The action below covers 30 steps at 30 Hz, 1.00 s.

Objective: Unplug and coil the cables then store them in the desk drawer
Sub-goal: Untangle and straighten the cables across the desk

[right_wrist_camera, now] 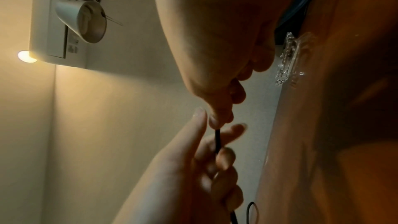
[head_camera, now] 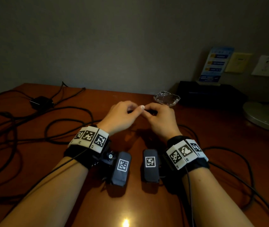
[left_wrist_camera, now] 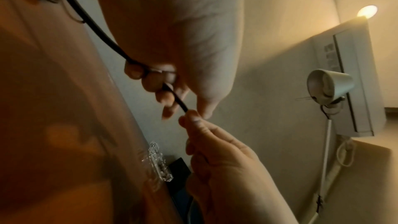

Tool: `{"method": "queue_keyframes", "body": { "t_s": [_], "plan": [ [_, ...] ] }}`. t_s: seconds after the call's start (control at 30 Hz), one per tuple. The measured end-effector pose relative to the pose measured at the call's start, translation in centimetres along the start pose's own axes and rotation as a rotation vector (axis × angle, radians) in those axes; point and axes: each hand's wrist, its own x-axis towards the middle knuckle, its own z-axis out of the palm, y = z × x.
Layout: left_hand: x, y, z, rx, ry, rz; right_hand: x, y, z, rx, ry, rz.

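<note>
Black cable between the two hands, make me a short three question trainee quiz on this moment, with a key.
1. True or false: both hands pinch the same black cable.
2. Which object sits on the desk just beyond the right hand? A) glass ashtray B) mug C) keyboard
3. Fill in: loose cables sprawl mostly on the desk's ____ side, near the power adapter.

Key: 1 true, left hand and right hand each grip it. 2 A. 3 left.
</note>
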Motion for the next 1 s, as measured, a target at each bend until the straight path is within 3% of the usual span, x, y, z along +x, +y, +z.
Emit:
{"method": "queue_keyframes", "body": {
  "t_s": [0.17,0.37,0.57,0.63,0.7,0.83,1.0],
  "plan": [
    [0.1,-1.3,-0.6,-0.123,0.187,-0.009,-0.3,0.3,-0.3,0.112,0.036,0.066],
    [0.6,-2.1,-2.8,-0.167,0.59,-0.128,-0.2,0.7,-1.1,0.116,0.078,0.144],
    [0.6,-2.8,-2.9,-0.11,0.717,-0.203,0.1,1.7,-1.0,0.0,0.264,0.141],
    [0.6,-3.2,-2.9,-0.029,0.679,-0.275,0.1,1.9,-1.3,-0.035,0.287,0.161],
    [0.3,-2.8,-3.0,0.134,0.552,-0.347,0.0,2.0,-1.4,-0.047,0.276,0.19],
    [0.0,-0.8,-2.2,0.279,0.204,-0.111,0.1,1.6,-1.1,-0.028,0.186,0.169],
    [0.0,0.9,-0.4,0.248,-0.028,0.016,-0.1,0.6,-0.9,-0.043,0.106,0.054]
  ]
}}
